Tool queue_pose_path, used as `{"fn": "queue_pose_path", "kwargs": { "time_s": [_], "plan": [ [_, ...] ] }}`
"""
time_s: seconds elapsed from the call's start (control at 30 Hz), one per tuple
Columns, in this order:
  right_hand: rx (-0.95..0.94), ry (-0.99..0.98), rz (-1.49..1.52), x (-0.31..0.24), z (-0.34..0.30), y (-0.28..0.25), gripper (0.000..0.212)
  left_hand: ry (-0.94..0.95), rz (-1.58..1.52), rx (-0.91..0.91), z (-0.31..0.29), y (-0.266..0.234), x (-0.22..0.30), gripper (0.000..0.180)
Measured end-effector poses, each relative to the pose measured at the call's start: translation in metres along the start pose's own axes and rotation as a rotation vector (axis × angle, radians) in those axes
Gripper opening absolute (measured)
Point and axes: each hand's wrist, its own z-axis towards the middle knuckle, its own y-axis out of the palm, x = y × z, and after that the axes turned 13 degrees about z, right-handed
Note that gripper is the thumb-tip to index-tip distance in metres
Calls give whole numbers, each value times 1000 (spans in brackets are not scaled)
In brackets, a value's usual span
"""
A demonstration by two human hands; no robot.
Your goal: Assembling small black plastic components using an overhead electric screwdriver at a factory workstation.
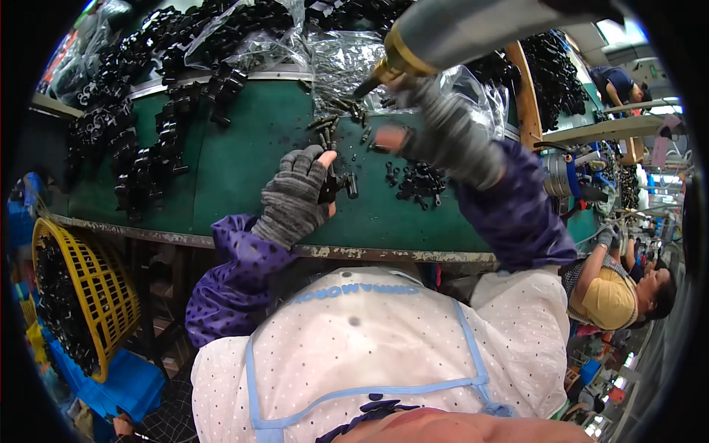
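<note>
My left hand [295,188], in a grey striped glove with bare fingertips, is closed round a small black part [347,185] with a short cylinder at its side. It holds the part just above the green tabletop [244,148]. Loose dark screws or pins [325,127] lie beyond these fingers. My right hand [443,122], gloved the same way, is raised over the table and smeared by motion. Its upper fingers overlap the nose of a grey power driver [458,33] with a brass collar; whether they grip it I cannot tell.
A pile of small black parts [421,183] lies below my right hand. Black clamps [159,151] heap along the left and back, beside clear plastic bags [343,63]. A yellow basket [111,295] of black parts stands at lower left. Another person [613,292] works at the right.
</note>
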Motion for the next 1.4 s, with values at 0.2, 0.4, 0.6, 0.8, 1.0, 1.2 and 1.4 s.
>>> {"fn": "queue_pose_path", "kwargs": {
  "time_s": [0.2,0.4,0.6,0.8,1.0,1.2,1.4],
  "plan": [
    [-721,345,154,-23,-93,46,27,45,-10,-11,-1,-9,6,54],
    [-385,649,772,-15,-79,45,19,-12,-86,112,-8,-4,7,50],
    [-396,1228,1850,-14,-37,45,24,2,-93,187,-10,-1,7,47],
    [-410,1337,1846,-14,-38,56,26,51,-85,196,-8,-1,10,48],
    [-418,1058,1546,-21,-28,58,16,43,-60,195,-9,0,10,48],
    [-431,1038,1715,-17,-35,91,15,36,-58,205,-7,-2,12,47],
    [-83,202,653,-44,-48,66,24,32,-61,209,-7,1,12,47]
  ]
}}
